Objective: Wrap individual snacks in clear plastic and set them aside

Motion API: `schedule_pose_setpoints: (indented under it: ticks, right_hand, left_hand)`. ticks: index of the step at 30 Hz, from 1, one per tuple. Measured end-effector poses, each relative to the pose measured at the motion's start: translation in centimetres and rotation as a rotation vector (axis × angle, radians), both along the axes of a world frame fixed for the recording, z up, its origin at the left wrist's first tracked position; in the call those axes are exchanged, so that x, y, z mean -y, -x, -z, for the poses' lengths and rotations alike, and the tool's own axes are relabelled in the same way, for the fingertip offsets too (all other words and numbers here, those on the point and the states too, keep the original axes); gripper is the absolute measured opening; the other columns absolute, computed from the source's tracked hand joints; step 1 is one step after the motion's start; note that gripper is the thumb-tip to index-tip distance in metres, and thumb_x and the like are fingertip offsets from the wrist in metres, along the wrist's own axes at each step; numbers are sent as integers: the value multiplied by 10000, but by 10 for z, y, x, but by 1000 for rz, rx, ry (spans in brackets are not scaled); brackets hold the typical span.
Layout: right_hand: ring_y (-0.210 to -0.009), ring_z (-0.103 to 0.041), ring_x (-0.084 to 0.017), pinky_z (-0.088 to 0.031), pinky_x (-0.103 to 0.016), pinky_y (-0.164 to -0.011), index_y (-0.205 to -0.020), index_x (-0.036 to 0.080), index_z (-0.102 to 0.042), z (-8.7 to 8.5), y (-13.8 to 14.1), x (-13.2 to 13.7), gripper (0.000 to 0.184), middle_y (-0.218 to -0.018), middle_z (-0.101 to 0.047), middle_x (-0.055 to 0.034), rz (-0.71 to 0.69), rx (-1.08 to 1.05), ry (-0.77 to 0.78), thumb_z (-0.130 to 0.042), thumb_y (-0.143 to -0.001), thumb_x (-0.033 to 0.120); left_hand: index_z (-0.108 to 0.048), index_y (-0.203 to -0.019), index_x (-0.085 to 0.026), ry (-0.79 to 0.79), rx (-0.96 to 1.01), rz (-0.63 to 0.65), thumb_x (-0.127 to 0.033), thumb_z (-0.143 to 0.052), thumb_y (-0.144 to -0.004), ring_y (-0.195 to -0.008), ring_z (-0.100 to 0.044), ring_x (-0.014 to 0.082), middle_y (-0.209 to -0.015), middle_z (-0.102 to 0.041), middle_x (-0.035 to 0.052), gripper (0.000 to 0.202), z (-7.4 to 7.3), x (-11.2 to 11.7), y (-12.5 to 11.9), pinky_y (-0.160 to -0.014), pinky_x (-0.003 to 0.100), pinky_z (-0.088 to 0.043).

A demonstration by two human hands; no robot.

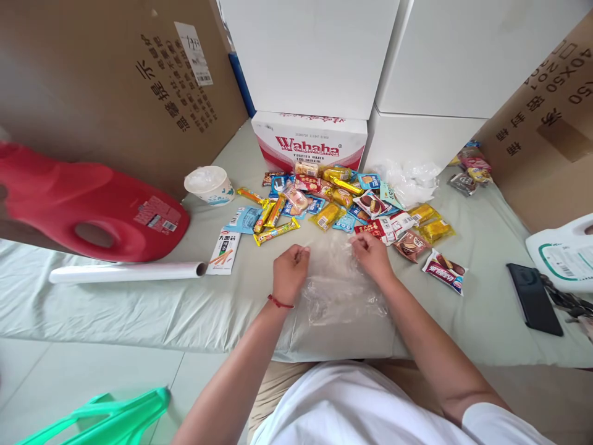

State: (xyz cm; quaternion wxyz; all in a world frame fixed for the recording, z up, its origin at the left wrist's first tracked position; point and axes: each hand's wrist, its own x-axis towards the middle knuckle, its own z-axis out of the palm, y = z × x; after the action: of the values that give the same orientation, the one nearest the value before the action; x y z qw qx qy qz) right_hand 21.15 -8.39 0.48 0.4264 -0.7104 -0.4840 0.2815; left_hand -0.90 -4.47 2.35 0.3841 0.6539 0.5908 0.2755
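Observation:
A clear plastic bag [340, 300] lies on the cloth-covered table in front of me, its upper edge stretched between my hands. My left hand [291, 271] has its fingers pinched at the bag's left upper side. On the opposite side, my right hand [372, 256] pinches the bag's right upper corner. Just beyond both hands spreads a pile of wrapped snacks [327, 213], with yellow, blue and red packets mixed together. A maroon snack packet [445, 272] lies apart to the right. To the left is a white snack packet [223, 252].
A red jug [92, 210], a white roll [127, 272] and a paper bowl [210, 188] stand or lie left. Behind the snacks is a Wahaha box [310, 142], beside crumpled clear bags [407, 182]. On the right are a phone [535, 300] and a white jug [565, 253].

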Motion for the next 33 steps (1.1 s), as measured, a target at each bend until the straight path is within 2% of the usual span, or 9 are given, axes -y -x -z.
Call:
schedule_pose_setpoints:
  ticks: [3,5,12,18,21,24,26,29,33]
  right_hand:
    - [-549,-568,-189,-434,-297,-583,-918,235,-633,5,-16,5,346,-606,-582,24,116,13,-38,-520,-923,562]
    - [-602,-584,-197,-438,-302,-625,-918,224,-646,9,-25,10,360,-656,-630,3,158,106,-81,-514,-936,559]
    - [-737,-641,-234,-439,-330,-721,-976,191,-693,12,-45,8,402,-832,-734,-78,156,403,-79,-463,-982,520]
    - [-804,-626,-252,-398,-319,-702,-987,198,-706,2,-59,-9,427,-874,-731,-109,145,642,-28,-405,-1011,499]
    - [-780,-628,-251,-409,-326,-703,-954,197,-696,-2,-59,-6,407,-853,-729,-107,117,593,-30,-429,-996,501]
    - [-695,-613,-221,-430,-318,-681,-925,208,-678,-5,-54,5,383,-784,-711,-64,82,368,-45,-499,-960,544]
    - [-620,-571,-196,-420,-302,-624,-902,221,-666,-4,-49,11,374,-718,-674,-26,10,192,-2,-540,-932,572]
    - [-545,-506,-176,-387,-292,-559,-867,228,-647,2,-40,9,351,-638,-612,8,-58,71,67,-560,-908,566]
    - [-686,-603,-209,-450,-316,-669,-918,208,-660,11,-30,-14,302,-785,-702,-48,-13,219,-40,-535,-931,482]
  left_hand:
    - [-508,-748,-235,-50,57,-150,-485,-445,-953,-599,-461,156,-580,-463,-45,329,14,-11,14,-607,262,-335]
    - [-486,-750,-236,-88,36,-168,-472,-427,-968,-609,-452,155,-596,-455,-44,327,17,-17,23,-617,262,-328]
    - [-495,-736,-242,-101,-326,38,-401,-384,-997,-659,-518,214,-631,-525,19,325,10,-40,26,-619,301,-257]
    - [-482,-678,-232,-60,-324,160,-336,-448,-967,-647,-525,213,-608,-510,25,310,1,-54,16,-602,307,-261]
    - [-445,-662,-233,-3,-246,209,-346,-436,-964,-570,-485,184,-562,-451,-4,323,-17,-40,22,-585,296,-297]
    - [-453,-763,-251,255,54,207,-478,-354,-993,-427,-368,151,-531,-378,-48,337,-35,-15,39,-491,282,-294]
    - [-448,-798,-260,401,177,180,-529,-335,-989,-385,-327,144,-524,-372,-54,348,-38,-2,52,-439,279,-275]
    - [-430,-768,-256,301,-12,99,-457,-346,-991,-428,-413,162,-541,-427,-25,312,-26,1,64,-472,288,-310]
    - [-480,-826,-242,83,-296,-10,-342,-380,-989,-664,-591,235,-673,-567,45,216,-5,-21,58,-611,313,-333]
